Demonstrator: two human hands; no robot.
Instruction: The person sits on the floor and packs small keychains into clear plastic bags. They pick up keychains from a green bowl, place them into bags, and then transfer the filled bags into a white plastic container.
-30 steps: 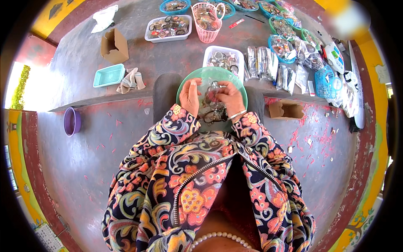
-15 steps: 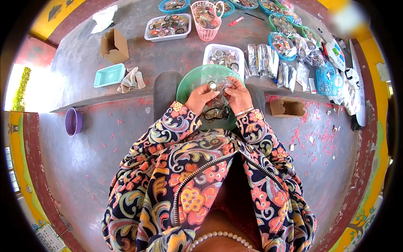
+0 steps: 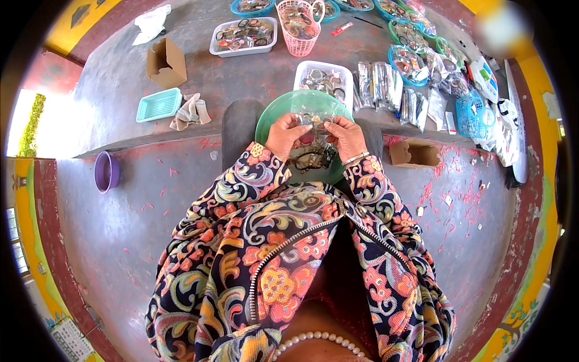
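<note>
Over a green plastic basin (image 3: 263, 128) between my knees, both hands are raised close together. My left hand (image 3: 282, 139) pinches one side of a clear plastic bag (image 3: 315, 105), thumb against fingers. On the other side, my right hand (image 3: 350, 140) pinches the same bag. Small round pieces, one gold-coloured, show between my thumbs; their exact kind is too small to make out. Below the hands, dark-strapped items that look like watches (image 3: 310, 160) lie in the basin in clear wrapping.
A white tray of watch-like items (image 3: 322, 72) stands just beyond the basin. Bundles of clear packets (image 3: 380, 81) and a blue basket (image 3: 470, 114) lie to the right. Left are a teal tray (image 3: 158, 105), a cloth (image 3: 192, 113), a cardboard box (image 3: 166, 63) and a purple tub (image 3: 107, 173).
My hands have drawn slightly apart and turned to face each other, the clear bag now spread between them. The transparent ring-like piece seen earlier at the right fingers no longer stands out.
</note>
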